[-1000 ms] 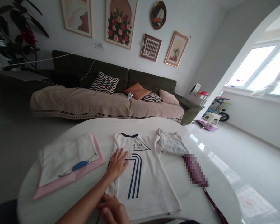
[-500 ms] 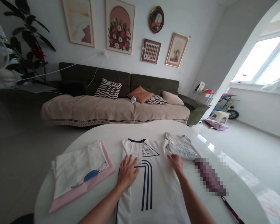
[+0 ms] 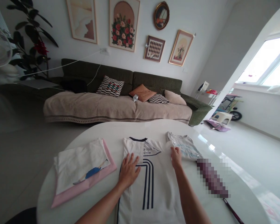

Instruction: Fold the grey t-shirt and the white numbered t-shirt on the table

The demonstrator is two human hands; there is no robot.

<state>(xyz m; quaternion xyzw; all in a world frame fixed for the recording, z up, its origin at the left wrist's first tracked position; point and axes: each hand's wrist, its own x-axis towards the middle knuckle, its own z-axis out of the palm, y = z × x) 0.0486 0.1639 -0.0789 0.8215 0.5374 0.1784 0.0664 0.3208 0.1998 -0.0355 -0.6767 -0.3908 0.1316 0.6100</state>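
A white T-shirt [image 3: 162, 183] with a dark collar, dark stripes and printed lettering lies spread on the table in front of me. Its left side is folded inward. My left hand [image 3: 128, 170] rests flat on that folded part, fingers spread. At the shirt's right edge, my right hand [image 3: 176, 156] is closed, pinching the white sleeve [image 3: 169, 145], which looks slightly raised. Just beyond the right hand lies a folded grey shirt [image 3: 185, 146] with pale blue lettering. The bottom of the white T-shirt runs out of view.
A folded white garment [image 3: 77, 161] with a blue print lies on a pink one [image 3: 84, 188] at the left of the white table [image 3: 102, 132]. On the right is a blurred-out purplish object [image 3: 212, 177] with a dark handle [image 3: 232, 210]. A covered sofa [image 3: 116, 109] stands behind.
My right hand has moved slightly away from me, with the pinched sleeve lifting a little. The left hand stays flat on the T-shirt. The camera view has shifted slightly.
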